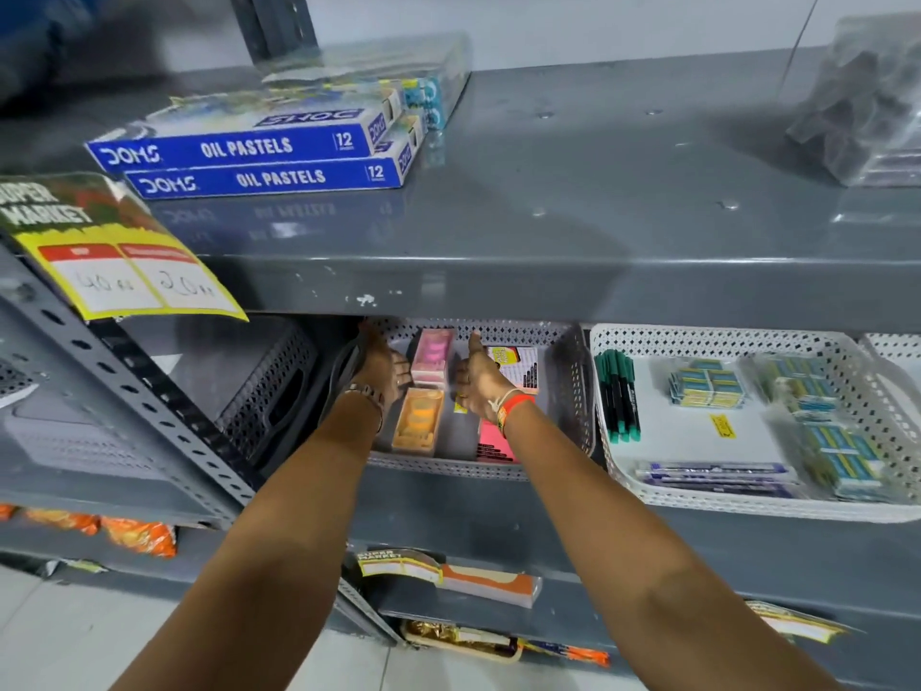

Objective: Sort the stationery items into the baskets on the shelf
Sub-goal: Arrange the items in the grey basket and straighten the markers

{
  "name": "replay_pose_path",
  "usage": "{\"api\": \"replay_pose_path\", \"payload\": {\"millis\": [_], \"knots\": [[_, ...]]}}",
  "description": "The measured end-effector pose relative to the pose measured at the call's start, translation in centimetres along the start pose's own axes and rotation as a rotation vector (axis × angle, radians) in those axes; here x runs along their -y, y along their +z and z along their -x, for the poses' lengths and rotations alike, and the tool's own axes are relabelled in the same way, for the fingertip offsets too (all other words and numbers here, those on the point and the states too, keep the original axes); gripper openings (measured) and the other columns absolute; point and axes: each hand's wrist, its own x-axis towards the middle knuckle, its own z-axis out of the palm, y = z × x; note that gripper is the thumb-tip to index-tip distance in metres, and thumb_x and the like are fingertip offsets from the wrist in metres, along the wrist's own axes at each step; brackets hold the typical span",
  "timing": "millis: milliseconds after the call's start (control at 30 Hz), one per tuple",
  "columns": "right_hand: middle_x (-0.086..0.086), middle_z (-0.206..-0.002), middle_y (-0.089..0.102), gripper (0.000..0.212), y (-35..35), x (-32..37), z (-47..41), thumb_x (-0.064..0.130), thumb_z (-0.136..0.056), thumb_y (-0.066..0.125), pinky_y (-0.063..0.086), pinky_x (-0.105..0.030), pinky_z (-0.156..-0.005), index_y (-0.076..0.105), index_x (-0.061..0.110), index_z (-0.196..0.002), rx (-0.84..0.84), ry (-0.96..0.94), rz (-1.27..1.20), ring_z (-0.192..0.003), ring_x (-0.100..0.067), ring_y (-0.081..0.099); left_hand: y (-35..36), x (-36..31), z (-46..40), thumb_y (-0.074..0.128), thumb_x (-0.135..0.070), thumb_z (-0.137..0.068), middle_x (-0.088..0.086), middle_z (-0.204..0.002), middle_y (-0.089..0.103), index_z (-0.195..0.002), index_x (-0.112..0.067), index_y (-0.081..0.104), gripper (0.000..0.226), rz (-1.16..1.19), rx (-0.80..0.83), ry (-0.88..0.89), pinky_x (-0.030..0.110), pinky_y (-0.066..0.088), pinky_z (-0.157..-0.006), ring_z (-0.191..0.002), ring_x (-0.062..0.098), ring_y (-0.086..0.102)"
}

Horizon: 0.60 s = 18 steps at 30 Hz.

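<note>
Both my hands reach under the upper shelf into a grey perforated basket (573,391) on the middle shelf. Inside it lie a pink box (432,354), an orange box (417,422) and a pink-and-black packet (518,369). My left hand (381,374) rests at the basket's left wall, its spread fingers touching the pink box's left side. My right hand (478,384) presses against the box's right side with the thumb raised; its curled fingers are hidden.
A white basket (623,336) to the right holds green pens (618,396), small packets and a flat pack. A dark grey basket (271,386) stands to the left. Two oil pastel boxes (249,159) and a clear bag (867,102) lie on the top shelf. A yellow price tag (124,271) hangs at left.
</note>
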Motion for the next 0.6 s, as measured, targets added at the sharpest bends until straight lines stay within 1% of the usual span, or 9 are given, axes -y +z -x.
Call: {"api": "replay_pose_path", "payload": {"millis": [133,233,267,333,367,433,467,533,600], "knots": [[-0.032,-0.115,0.061,0.089,0.7,-0.9,-1.2,0.068,-0.088,0.01,0.039,-0.027,-0.065,0.059,0.0,-0.117,0.01,-0.023,0.042,-0.07,-0.015,0.05,0.4,-0.3,1.6,-0.008,-0.069,-0.085,0.017,-0.153,0.026,-0.146,0.004,0.022,0.099,0.009,0.05,-0.041,0.036,0.019,-0.115,-0.14,0.03,0.027],[-0.028,-0.113,0.064,0.087,0.9,-0.9,-0.4,0.066,-0.089,0.01,0.048,-0.035,-0.087,0.062,0.0,-0.113,0.004,0.004,0.021,-0.095,-0.027,0.063,-0.1,0.3,1.4,-0.008,-0.068,-0.087,0.018,-0.153,0.025,-0.146,0.004,0.021,0.098,-0.01,0.044,-0.005,0.037,0.017,-0.118,-0.14,0.029,0.027],[-0.026,-0.103,0.069,0.084,0.8,-0.7,0.2,0.064,-0.09,0.01,0.05,-0.036,-0.087,0.064,0.002,-0.106,0.022,0.007,0.035,-0.096,-0.031,0.063,-0.2,0.5,1.8,-0.007,-0.065,-0.088,0.018,-0.152,0.027,-0.145,0.005,0.023,0.096,-0.005,0.044,0.019,0.037,0.019,-0.117,-0.139,0.03,0.03],[-0.005,-0.054,0.067,0.071,0.6,-1.0,0.3,0.059,-0.093,0.01,0.046,-0.025,-0.062,0.058,0.011,-0.073,0.0,0.028,0.001,-0.064,-0.018,0.058,-0.7,1.0,2.0,-0.007,-0.059,-0.092,0.017,-0.144,0.04,-0.142,0.005,0.032,0.09,-0.015,0.036,0.064,0.033,0.03,-0.109,-0.129,0.03,0.043],[0.0,-0.049,0.066,0.068,0.5,-1.3,0.3,0.058,-0.094,0.01,0.045,-0.023,-0.062,0.056,0.013,-0.072,-0.016,0.031,-0.02,-0.061,-0.015,0.059,-0.8,1.1,2.4,-0.008,-0.058,-0.092,0.016,-0.135,0.049,-0.139,0.004,0.037,0.09,-0.023,0.034,0.071,0.031,0.038,-0.101,-0.118,0.028,0.052],[-0.011,-0.107,0.072,0.07,1.0,-2.0,1.0,0.061,-0.092,0.01,0.046,-0.033,-0.097,0.06,0.014,-0.107,-0.018,0.006,0.02,-0.106,-0.019,0.064,-1.4,1.6,3.0,-0.006,-0.06,-0.091,0.015,-0.102,0.064,-0.133,0.003,0.045,0.092,-0.032,0.056,0.053,0.023,0.05,-0.072,-0.082,0.02,0.064],[-0.011,-0.133,0.057,0.069,1.3,-2.5,1.2,0.063,-0.09,0.01,0.036,-0.036,-0.109,0.053,0.018,-0.118,-0.016,-0.004,0.028,-0.125,-0.021,0.052,-1.8,1.9,3.0,-0.005,-0.062,-0.091,0.012,-0.082,0.064,-0.126,0.003,0.05,0.092,-0.038,0.043,0.016,0.021,0.048,-0.059,-0.068,0.017,0.062],[-0.009,-0.134,0.053,0.072,1.5,-3.1,2.1,0.06,-0.092,0.011,0.035,-0.034,-0.105,0.046,0.011,-0.132,-0.008,0.031,0.014,-0.127,-0.022,0.049,-2.4,2.2,3.3,-0.004,-0.071,-0.086,0.007,-0.056,0.062,-0.093,-0.002,0.058,0.092,-0.059,0.056,-0.066,0.024,0.041,-0.054,-0.063,0.017,0.051],[-0.017,-0.132,0.056,0.07,1.7,-3.7,2.0,0.054,-0.096,0.013,0.041,-0.037,-0.098,0.045,0.005,-0.133,0.016,0.054,-0.003,-0.125,-0.029,0.053,-2.3,2.7,3.8,-0.002,-0.076,-0.082,0.009,-0.059,0.063,-0.075,-0.005,0.052,0.089,-0.038,0.087,-0.111,0.027,0.045,-0.057,-0.063,0.021,0.054]]}}
